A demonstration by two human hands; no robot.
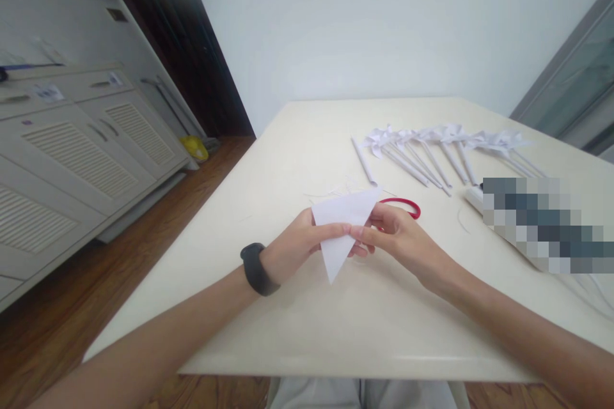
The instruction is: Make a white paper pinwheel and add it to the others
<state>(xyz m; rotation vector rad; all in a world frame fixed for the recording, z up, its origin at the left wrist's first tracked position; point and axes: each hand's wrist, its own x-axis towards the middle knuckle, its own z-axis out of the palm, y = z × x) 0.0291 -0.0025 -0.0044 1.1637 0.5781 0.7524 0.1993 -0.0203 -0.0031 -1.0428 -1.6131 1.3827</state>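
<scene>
My left hand (pixel 297 244) and my right hand (pixel 400 236) both pinch a white sheet of paper folded into a triangle (pixel 343 227), held just above the cream table (pixel 288 332). The triangle's sharp tip points down toward me. A black band is on my left wrist (pixel 256 268). Red-handled scissors (pixel 407 204) lie on the table right behind my right hand, partly hidden by it.
A row of several white paper pinwheels on rolled sticks (pixel 441 144) lies at the far right of the table, with a single rolled paper stick (pixel 364 161) to their left. A white object (pixel 474 197) sits at right beside a blurred patch. White cabinets (pixel 71 147) stand left.
</scene>
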